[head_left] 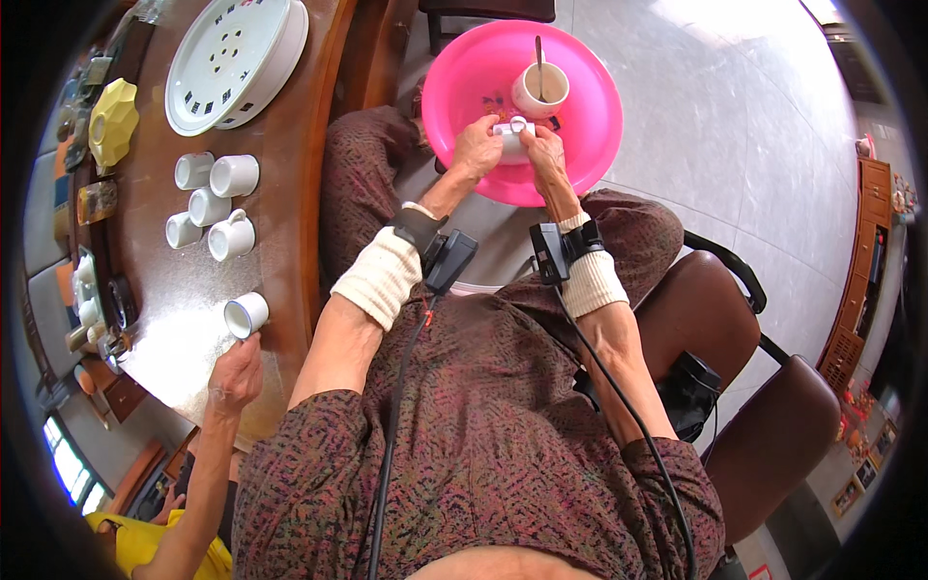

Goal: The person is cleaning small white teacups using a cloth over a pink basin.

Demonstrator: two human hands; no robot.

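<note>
A small white cup (pixel 515 147) is held between my two hands over a round pink plastic basin (pixel 590 87). My left hand (pixel 478 147) grips its left side, with the fingers curled round it. On the other side my right hand (pixel 547 155) pinches the cup near its looped handle. Just beyond, a larger white mug (pixel 527 104) stands in the basin with a metal spoon (pixel 538 60) upright in it. Small coloured marks show on the basin's floor behind my hands.
On the wooden table (pixel 290 164) at left stand several white cups (pixel 232 176) and a round white tray (pixel 280 72). Another person's hand (pixel 237 372) touches a white cup (pixel 246 315) there. Brown chairs (pixel 715 309) stand at my right.
</note>
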